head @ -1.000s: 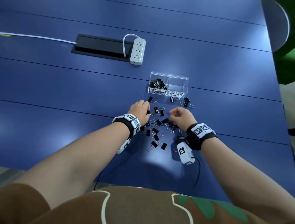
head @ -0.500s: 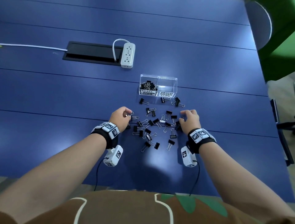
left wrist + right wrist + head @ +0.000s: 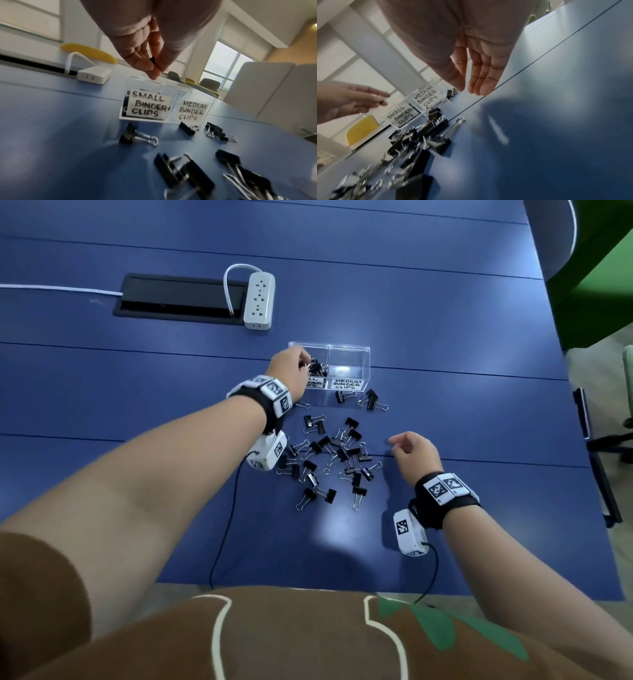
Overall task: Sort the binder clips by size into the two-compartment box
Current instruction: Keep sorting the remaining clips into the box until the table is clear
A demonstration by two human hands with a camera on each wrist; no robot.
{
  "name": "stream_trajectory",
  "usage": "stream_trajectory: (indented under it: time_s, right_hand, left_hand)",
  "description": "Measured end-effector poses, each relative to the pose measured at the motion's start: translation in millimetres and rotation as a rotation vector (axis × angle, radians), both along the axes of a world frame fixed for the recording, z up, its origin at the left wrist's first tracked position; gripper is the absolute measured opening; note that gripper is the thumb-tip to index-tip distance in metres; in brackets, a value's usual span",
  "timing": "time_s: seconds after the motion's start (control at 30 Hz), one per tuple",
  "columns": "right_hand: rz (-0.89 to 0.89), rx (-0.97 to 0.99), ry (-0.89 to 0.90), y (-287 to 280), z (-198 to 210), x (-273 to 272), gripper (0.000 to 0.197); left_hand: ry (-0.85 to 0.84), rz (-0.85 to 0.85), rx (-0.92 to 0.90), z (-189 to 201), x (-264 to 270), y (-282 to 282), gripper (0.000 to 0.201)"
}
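Observation:
A clear two-compartment box [image 3: 365, 350] [image 3: 207, 112] [image 3: 428, 97] stands on the blue table, labelled "small binder clips" on the left and "medium binder clips" on the right. Several black clips lie in its left compartment; the right one looks empty. My left hand [image 3: 291, 369] [image 3: 154, 67] hovers over the left compartment and pinches a small black binder clip [image 3: 153, 60] between thumb and fingertips. A pile of black binder clips [image 3: 329, 457] [image 3: 419, 135] is scattered in front of the box. My right hand [image 3: 411, 450] [image 3: 471, 86] hangs to the right of the pile, fingers relaxed and empty.
A white power strip [image 3: 259, 299] [image 3: 93, 75] and a black cable hatch [image 3: 178, 301] lie beyond the box to the left. Three clips [image 3: 363, 400] lie just in front of the medium compartment. A chair [image 3: 555, 241] stands at the table's far right corner.
My left hand rose from the pile's left side and carried a small clip forward over the small compartment. My right hand drew back from the pile to its right and loosened.

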State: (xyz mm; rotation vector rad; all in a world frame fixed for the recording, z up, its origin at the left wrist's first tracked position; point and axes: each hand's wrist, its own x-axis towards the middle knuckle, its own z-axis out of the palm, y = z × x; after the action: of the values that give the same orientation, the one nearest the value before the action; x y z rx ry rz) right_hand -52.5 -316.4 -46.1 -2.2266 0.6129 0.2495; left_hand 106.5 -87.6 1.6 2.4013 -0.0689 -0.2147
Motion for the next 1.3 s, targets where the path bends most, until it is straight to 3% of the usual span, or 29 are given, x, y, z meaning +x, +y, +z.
stream_trajectory:
  time_s: [0.17,0.33,0.5,0.6,0.77,1.0,1.17,1.3]
  right_hand:
    - [0.180,-0.089,0.090,3,-3,-18,0.021]
    - [0.257,-0.080,0.073,16,-2,-24,0.032]
    - [0.378,-0.095,0.056,28,0,-20,0.028]
    - [0.432,-0.140,0.048,35,-2,-18,0.020]
    - [0.407,-0.118,0.027,46,3,-8,0.016]
    - [0.182,0.017,-0.051,61,22,4,0.021]
    - [0.376,-0.083,-0.059,100,27,10,0.027]
    - [0.527,-0.147,-0.082,132,17,3,0.023]
  left_hand:
    - [0.011,-0.067,0.179,-2,30,-14,0.024]
    - [0.062,-0.064,0.159,-4,32,-8,0.033]
    - [0.006,-0.026,0.041,-2,-2,9,0.030]
    - [0.077,-0.068,0.063,-13,-42,33,0.021]
    - [0.235,-0.125,0.180,-34,-98,74,0.025]
    - [0.177,-0.186,0.102,-43,-128,74,0.036]
    - [0.181,-0.198,0.146,-51,-126,58,0.039]
    - [0.167,-0.224,0.213,-52,-120,50,0.024]
